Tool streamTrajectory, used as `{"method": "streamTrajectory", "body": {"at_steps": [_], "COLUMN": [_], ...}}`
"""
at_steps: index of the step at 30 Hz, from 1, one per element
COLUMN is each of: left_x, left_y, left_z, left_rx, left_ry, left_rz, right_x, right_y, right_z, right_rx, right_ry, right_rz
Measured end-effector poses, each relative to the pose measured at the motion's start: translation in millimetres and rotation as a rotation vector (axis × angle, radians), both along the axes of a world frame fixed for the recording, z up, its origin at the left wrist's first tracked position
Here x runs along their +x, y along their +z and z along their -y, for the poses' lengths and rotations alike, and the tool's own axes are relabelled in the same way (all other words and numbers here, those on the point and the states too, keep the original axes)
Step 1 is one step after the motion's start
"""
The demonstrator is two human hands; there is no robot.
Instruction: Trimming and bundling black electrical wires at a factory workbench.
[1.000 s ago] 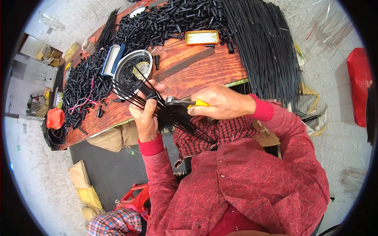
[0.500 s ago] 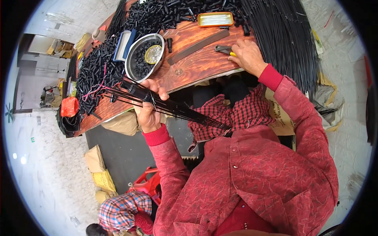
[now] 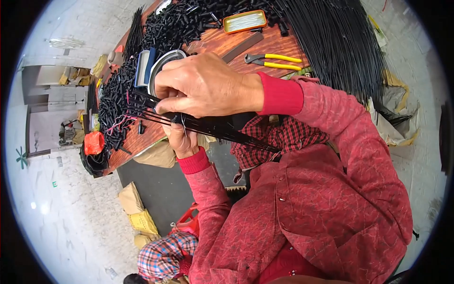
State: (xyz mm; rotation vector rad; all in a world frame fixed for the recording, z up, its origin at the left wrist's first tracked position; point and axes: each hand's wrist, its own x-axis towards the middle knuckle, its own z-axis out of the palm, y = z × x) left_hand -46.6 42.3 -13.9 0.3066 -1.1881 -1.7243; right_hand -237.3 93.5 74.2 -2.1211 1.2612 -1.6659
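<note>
A bundle of thin black rods (image 3: 231,135) slants from the table's front edge toward my lap. My left hand (image 3: 182,142) is closed around it from below, the thumb against a dark fitting with a thin light strand hanging from it. My right hand (image 3: 203,85) is over the upper part of the bundle, thumb and fingers pinched together. What they pinch is hidden. On the table, apart from both hands, lie pliers (image 3: 274,61) with yellow handles. Partly behind my right hand stands a metal bowl (image 3: 152,84).
Small black tubular parts (image 3: 113,102) are heaped over the table's left and far side. A yellow-orange tray (image 3: 245,22) holds pale thin pieces, near a flat dark bar (image 3: 243,46). Long black rods (image 3: 338,52) cover the right end. Another person (image 3: 165,253) sits at the lower left.
My right hand has let go of the pliers, leaving them on the table, and moved left onto the rod bundle. My left hand still holds the bundle. The view has shifted slightly.
</note>
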Motion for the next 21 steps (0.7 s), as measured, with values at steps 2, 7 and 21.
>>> {"method": "streamTrajectory", "body": {"at_steps": [2, 7, 21], "left_x": [-1.4, 8.6, 9.4], "left_y": [1.8, -15.5, -14.4], "left_z": [-1.1, 8.3, 12.3], "left_rx": [0.009, -0.040, 0.012], "left_ry": [0.005, -0.006, 0.011], "left_rz": [0.009, 0.041, 0.060], "right_x": [0.8, 3.2, 2.7], "right_y": [-0.9, -10.5, -18.3], "right_z": [1.7, -0.5, 5.9], "right_rx": [-0.039, -0.020, 0.329], "right_ry": [-0.044, -0.028, 0.154], "right_rz": [-0.022, 0.128, 0.381]}}
